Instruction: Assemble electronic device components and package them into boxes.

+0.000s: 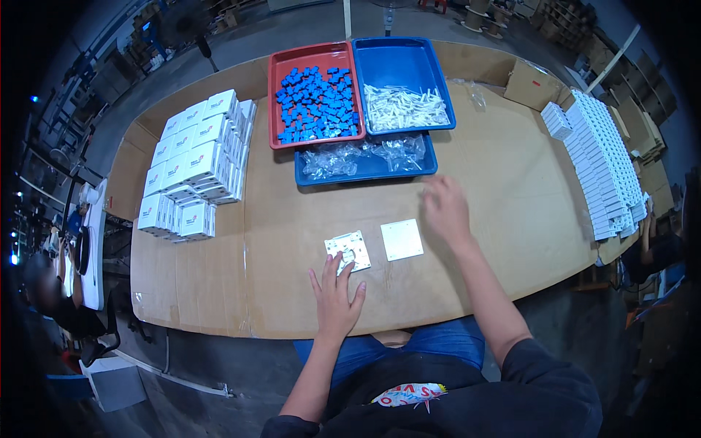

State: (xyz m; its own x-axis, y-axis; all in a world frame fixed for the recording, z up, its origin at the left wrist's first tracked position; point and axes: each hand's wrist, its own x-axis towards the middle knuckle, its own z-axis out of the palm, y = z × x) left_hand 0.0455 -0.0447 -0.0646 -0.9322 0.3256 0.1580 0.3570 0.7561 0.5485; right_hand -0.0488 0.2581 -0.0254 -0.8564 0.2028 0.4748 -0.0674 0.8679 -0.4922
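Worktop [511,219]: cardboard-covered, rounded ends.

Near edge, centre: L hand [337,299], palm down, fingers spread flat, nothing gripped; fingertips [343,264] touching near side of square white switch plate [348,252], back side up w/ metal bits showing. Plate lies just inside near edge.

Just R of it, apart: 2nd square white plate [401,239], plain face up, untouched.

Beyond that, R of centre: R hand [444,208], blurred, above worktop surface, fingers loosely curled, nothing seen in it; whether anything small sits inside, can't tell.

Mid-far centre: dark blue tray [365,169] w/ clear plastic bags [365,155].

Far edge centre: red tray [274,102] w/ small blue parts [318,102]; next to it on R, touching, blue tray [409,62] w/ pile of white parts [405,108].

L end: stacks of white boxes [193,164], some flat, some on edge.

R end: long rows of slim white boxes [602,164]; brown carton [531,84] at far R corner.

Off worktop, L: another person seated, blurred.
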